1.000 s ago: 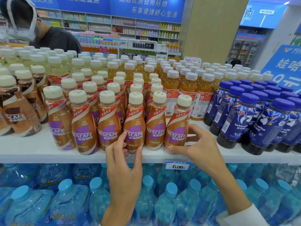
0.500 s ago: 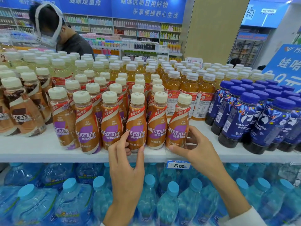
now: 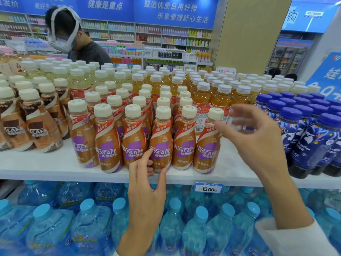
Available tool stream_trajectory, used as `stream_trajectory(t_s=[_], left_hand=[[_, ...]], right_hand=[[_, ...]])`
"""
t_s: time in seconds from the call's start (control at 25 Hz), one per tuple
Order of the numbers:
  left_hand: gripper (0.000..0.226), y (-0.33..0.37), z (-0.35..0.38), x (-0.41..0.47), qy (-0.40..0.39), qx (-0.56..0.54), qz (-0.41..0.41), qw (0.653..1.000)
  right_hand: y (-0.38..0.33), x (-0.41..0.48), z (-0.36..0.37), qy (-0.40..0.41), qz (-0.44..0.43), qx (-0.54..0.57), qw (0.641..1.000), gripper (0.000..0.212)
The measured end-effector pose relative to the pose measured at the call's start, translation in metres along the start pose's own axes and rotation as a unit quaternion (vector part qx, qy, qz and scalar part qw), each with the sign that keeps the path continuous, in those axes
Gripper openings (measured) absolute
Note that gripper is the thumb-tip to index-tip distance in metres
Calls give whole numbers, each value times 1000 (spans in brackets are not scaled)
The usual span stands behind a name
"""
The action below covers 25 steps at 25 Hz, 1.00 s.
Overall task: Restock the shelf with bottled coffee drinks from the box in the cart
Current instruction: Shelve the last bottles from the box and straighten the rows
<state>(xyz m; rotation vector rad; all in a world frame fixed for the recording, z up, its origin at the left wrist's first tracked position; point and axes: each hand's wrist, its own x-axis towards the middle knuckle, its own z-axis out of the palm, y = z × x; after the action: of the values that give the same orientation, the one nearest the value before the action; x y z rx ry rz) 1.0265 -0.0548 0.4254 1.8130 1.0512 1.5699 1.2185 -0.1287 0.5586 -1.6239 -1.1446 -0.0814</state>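
The purple coffee bottles [image 3: 134,145] stand in a neat front row on the white shelf [image 3: 46,167]. My left hand [image 3: 145,182] still pinches the bottom of the fourth bottle [image 3: 161,139] — my right hand [image 3: 258,137] has just let go of the end bottle [image 3: 208,145] and lifted up, open and empty. So this row looks done, I think. Blue bottles [image 3: 313,145] crowd the right side — little room there

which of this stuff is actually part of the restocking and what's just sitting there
Job: coffee bottle in left hand; right hand; shelf.
Just there: water bottles; blue-capped bottles; amber drinks; price tag.
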Motion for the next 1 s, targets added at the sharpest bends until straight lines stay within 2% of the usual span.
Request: stream_trajectory(t_s=[0.08,0.16,0.24,0.28,0.4,0.56,0.64,0.84,1.0], left_hand=[[58,0,1,-1,4,1,4,1000],[58,1,1,-1,2,2,-4,1000],[58,1,1,-1,-1,3,-7,1000],[57,1,1,-1,-1,2,-7,1000],[56,1,0,0,-2,4,-3,1000],[57,-1,1,0,2,14,8,1000],[58,-1,2,-1,3,13,10,1000],[58,-1,3,-3,8,16,9,1000],[58,-3,5,-3,13,21,13,1000]], right_hand=[[-24,13,3,9,-92,-33,995,45],[-42,28,14,-79,-144,-87,983,48],[-51,42,23,-180,-151,-174,956,55],[-52,47,26,-203,-153,-211,944,55],[-50,52,32,-226,-149,-220,937,50],[-45,51,30,-226,-128,-174,950,39],[-45,52,26,-208,-122,-156,958,40],[-45,47,27,-234,-129,-159,950,36],[-44,45,28,-230,-120,-147,954,40]])
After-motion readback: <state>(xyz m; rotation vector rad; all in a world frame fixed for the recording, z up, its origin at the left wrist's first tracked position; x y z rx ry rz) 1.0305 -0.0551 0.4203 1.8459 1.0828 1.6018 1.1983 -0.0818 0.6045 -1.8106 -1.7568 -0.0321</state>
